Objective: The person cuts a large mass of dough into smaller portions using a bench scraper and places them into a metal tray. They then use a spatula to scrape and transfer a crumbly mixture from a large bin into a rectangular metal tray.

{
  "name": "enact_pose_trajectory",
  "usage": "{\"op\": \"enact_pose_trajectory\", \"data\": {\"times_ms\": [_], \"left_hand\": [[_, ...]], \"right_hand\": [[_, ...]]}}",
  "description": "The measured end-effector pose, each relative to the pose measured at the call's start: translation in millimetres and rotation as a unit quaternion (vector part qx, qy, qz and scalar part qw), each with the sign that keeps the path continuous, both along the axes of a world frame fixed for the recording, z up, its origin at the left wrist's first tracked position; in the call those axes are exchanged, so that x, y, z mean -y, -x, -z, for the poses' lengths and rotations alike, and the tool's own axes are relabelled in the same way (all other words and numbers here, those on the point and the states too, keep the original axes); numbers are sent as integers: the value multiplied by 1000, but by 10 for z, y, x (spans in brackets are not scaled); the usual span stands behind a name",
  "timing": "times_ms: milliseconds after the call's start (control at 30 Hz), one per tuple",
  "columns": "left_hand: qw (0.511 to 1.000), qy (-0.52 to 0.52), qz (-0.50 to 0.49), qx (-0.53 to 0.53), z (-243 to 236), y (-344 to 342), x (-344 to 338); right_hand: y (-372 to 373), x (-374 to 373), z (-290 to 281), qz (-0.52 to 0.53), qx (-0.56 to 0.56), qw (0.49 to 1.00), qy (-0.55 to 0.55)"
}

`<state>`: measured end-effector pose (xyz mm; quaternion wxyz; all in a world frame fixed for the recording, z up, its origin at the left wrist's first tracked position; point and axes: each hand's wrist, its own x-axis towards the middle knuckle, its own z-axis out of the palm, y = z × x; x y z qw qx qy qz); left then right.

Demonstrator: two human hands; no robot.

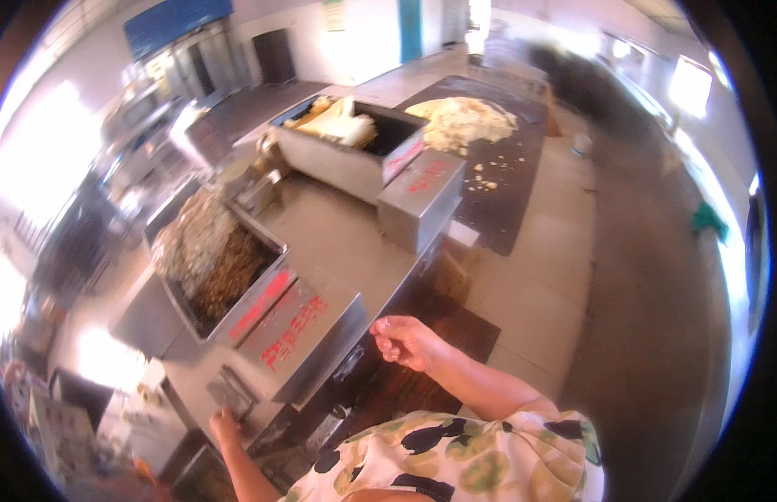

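Watching through the head view, I have the bare right hand (409, 345) just beside the right-hand corner of a stainless steel box with red markings (315, 343), its fingers curled together, nothing visible between them. Over at the near end of the brushed-metal counter (346, 226), the bare left hand (226, 425) is right by a small, flat grey metal piece (229, 391); it's blurred, so I can't tell whether those fingers are apart or clamped. Just beyond the box sits an open rectangular metal trough (250, 301), loaded with a pale lumpy mass (192, 238) and brown crumbly material (229, 276). My judgement: steady the left wrist, take any grip squarely, and spare the right knuckles that hard box edge.
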<state>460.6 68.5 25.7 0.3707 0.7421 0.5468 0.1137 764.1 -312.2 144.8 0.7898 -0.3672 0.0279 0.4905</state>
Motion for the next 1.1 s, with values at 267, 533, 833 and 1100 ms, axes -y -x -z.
{"op": "enact_pose_trajectory", "data": {"times_ms": [267, 533, 833, 1100], "left_hand": [[970, -111, -73, 204, -478, -316, -345], [919, -172, -5, 353, -2303, -2520, 1841], [789, 34, 504, 349, -1061, -5266, 4417], [703, 98, 556, 433, -190, -7245, 6243]], "right_hand": [[-389, 666, 418, 141, -126, 982, -17], [-1143, 1669, 860, 209, -210, 953, -61], [-2739, 3288, 1409, 300, -202, 932, -7], [-4458, 3999, 1699, 286, -84, 953, -61]]}}
